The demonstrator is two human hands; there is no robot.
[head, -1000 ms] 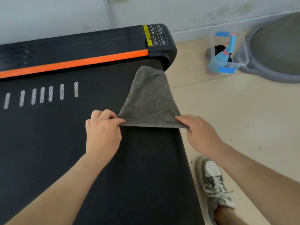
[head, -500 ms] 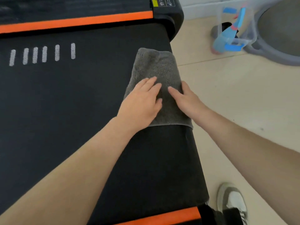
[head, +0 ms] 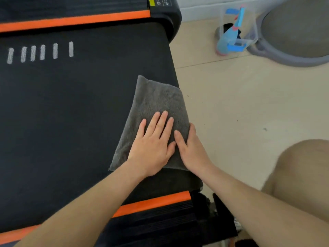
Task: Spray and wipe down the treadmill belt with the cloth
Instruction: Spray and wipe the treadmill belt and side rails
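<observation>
A grey cloth [head: 156, 100] lies flat on the black treadmill belt [head: 71, 113], at the belt's right edge. My left hand [head: 153, 145] presses flat on the cloth's near half, fingers spread. Beside it, my right hand [head: 192, 150] rests on the cloth's right edge, fingers extended and touching the left hand. A blue spray bottle [head: 229, 36] stands on the floor at the far right, inside a clear container.
Orange strips border the belt at the far end [head: 74, 20] and the near end [head: 153, 202]. A grey round base [head: 293, 56] sits on the beige floor at the upper right. My knee [head: 302, 175] fills the lower right.
Both hands let go of the cloth's corners and laid flat on top of it. The cloth has slid back along the belt's right edge toward the near orange strip.
</observation>
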